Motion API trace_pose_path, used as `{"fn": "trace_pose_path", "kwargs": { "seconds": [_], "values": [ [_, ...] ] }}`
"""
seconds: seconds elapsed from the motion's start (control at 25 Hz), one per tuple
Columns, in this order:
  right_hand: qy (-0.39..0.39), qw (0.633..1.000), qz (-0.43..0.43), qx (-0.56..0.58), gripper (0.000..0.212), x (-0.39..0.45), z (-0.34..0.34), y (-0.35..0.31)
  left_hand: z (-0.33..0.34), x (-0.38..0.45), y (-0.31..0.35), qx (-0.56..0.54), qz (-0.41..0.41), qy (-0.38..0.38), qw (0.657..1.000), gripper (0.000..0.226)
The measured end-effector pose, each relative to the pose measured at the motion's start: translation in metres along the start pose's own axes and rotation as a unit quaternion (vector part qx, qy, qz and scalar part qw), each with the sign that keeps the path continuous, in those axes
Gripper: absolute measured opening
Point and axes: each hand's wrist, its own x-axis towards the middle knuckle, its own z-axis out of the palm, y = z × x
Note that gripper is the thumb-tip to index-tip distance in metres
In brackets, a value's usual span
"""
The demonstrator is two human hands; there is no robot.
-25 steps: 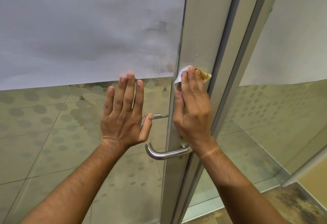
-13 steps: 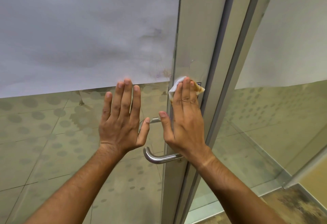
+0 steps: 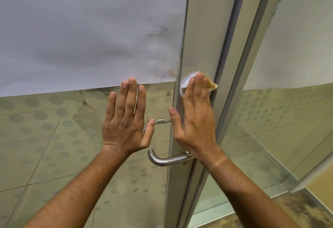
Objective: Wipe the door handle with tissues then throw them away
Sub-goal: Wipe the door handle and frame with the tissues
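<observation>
A curved steel door handle (image 3: 166, 159) sticks out from the metal door frame (image 3: 203, 34) just below my hands. My right hand (image 3: 195, 117) lies flat against the frame above the handle and presses a white tissue (image 3: 189, 80), stained brown at its right corner, under the fingers. My left hand (image 3: 126, 119) rests flat on the glass door (image 3: 54, 137) to the left of the frame, fingers together, holding nothing. The handle itself is untouched by either hand.
Frosted film (image 3: 81, 29) covers the upper glass, with smudges near its lower right corner. A second glass panel (image 3: 288, 119) stands to the right. Through the glass I see a tiled floor; worn flooring (image 3: 302, 208) lies at the bottom right.
My right hand with the tissue slid down the frame and slightly left, then back a little to the right. My left hand stayed flat on the glass.
</observation>
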Motion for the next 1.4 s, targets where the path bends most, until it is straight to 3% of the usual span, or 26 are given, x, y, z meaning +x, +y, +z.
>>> {"fn": "trace_pose_path", "kwargs": {
  "seconds": [0.24, 0.48, 0.72, 0.92, 1.2, 1.4],
  "values": [
    [-0.08, 0.997, -0.017, -0.004, 0.076, -0.039, -0.002, 0.003, 0.0, 0.0, 0.001, -0.001, -0.001, 0.0, 1.0, 0.092],
    [-0.044, 0.998, -0.004, 0.046, 0.078, -0.013, -0.015, 0.017, 0.0, -0.001, 0.001, -0.005, -0.004, -0.001, 1.0, 0.09],
    [-0.178, 0.984, -0.02, -0.011, 0.076, -0.067, -0.009, 0.018, 0.002, -0.001, 0.002, -0.008, -0.004, 0.005, 1.0, 0.09],
    [-0.113, 0.993, -0.003, -0.016, 0.077, -0.042, 0.002, 0.007, 0.001, -0.001, 0.001, -0.008, -0.003, 0.003, 1.0, 0.088],
    [-0.189, 0.981, -0.003, -0.053, 0.076, -0.075, 0.0, 0.006, 0.001, -0.002, 0.001, -0.011, -0.004, 0.004, 1.0, 0.088],
    [-0.106, 0.994, 0.025, -0.01, 0.078, -0.051, 0.008, -0.005, 0.002, -0.001, 0.0, -0.012, -0.003, 0.0, 1.0, 0.089]
  ]
}}
